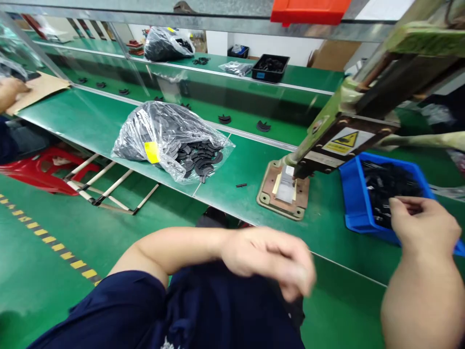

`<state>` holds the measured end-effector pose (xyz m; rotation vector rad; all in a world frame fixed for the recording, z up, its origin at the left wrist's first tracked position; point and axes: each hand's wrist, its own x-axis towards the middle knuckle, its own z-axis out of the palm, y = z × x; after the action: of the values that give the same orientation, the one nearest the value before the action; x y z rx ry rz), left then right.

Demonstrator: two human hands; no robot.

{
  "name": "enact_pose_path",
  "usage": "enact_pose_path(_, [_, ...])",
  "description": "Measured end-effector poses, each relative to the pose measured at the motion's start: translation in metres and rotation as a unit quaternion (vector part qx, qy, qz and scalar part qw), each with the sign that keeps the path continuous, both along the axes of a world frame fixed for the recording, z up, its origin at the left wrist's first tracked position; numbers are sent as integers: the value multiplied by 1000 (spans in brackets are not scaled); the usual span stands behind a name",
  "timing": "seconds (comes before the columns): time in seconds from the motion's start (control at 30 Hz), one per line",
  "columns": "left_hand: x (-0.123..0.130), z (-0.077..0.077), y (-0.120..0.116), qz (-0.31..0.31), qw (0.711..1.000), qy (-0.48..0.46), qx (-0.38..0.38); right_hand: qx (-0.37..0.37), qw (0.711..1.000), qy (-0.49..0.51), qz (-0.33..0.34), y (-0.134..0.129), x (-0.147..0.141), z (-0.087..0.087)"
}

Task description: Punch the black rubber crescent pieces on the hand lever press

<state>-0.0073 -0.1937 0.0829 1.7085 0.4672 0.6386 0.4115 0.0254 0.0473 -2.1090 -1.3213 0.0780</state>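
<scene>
My left hand [271,261] hangs in front of the bench edge, below the press base, its fingers curled and smeared by motion; I cannot make out anything in it. Over the near edge of the blue bin [354,203] is my right hand [423,223], thumb and fingers pinched together; what they hold, if anything, is hidden. Small black parts [388,186] fill that bin. The hand press [283,194] stands between the hands, with a metal fixture on its base plate. A small black piece [241,185] lies left of it.
An open plastic bag [141,128] spills curved black parts [203,157] on the bench. Behind it, black parts [263,126] sit spaced along a green strip. A black tray [271,68] rests farther back. At the far left, another person's hand [12,92] touches cardboard [43,89].
</scene>
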Motion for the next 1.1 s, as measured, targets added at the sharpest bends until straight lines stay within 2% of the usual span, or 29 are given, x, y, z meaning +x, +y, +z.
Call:
enact_pose_path(0.03, [-9, -9, 11, 90, 995, 30, 27, 41, 999, 8, 15, -9, -3, 2])
enact_pose_path(0.07, [-22, -20, 22, 198, 975, 78, 67, 81, 996, 14, 32, -19, -6, 3])
enact_pose_path(0.1, [-36, -34, 34, 301, 936, 141, 114, 112, 992, 19, 47, -29, -11, 3])
enact_pose_path(0.13, [-52, -49, 45, 375, 889, 210, 160, 135, 989, 24, 60, -39, -16, 3])
enact_pose_path(0.17, [-67, -64, 56, 410, 844, 281, 202, 151, 985, 28, 75, -50, -23, 3])
enact_pose_path(0.2, [-80, -78, 66, 418, 816, 333, 222, 162, 982, 30, 90, -60, -31, 2])
enact_pose_path(0.3, [-103, -109, 89, 408, 781, 406, 244, 186, 971, 31, 148, -90, -58, -1])
enact_pose_path(0.37, [-106, -117, 98, 399, 778, 415, 250, 205, 958, 35, 197, -108, -76, -3])
enact_pose_path(0.43, [-104, -117, 103, 388, 782, 414, 258, 207, 949, 45, 234, -124, -93, -6])
enact_pose_path(0.67, [-103, -114, 104, 384, 789, 411, 245, 137, 913, 61, 380, -157, -141, -29])
enact_pose_path(0.9, [-106, -115, 104, 369, 801, 407, 239, 97, 871, 17, 480, -157, -183, -43])
enact_pose_path(1.1, [-102, -115, 97, 353, 814, 396, 237, 48, 838, -98, 535, -138, -234, -45])
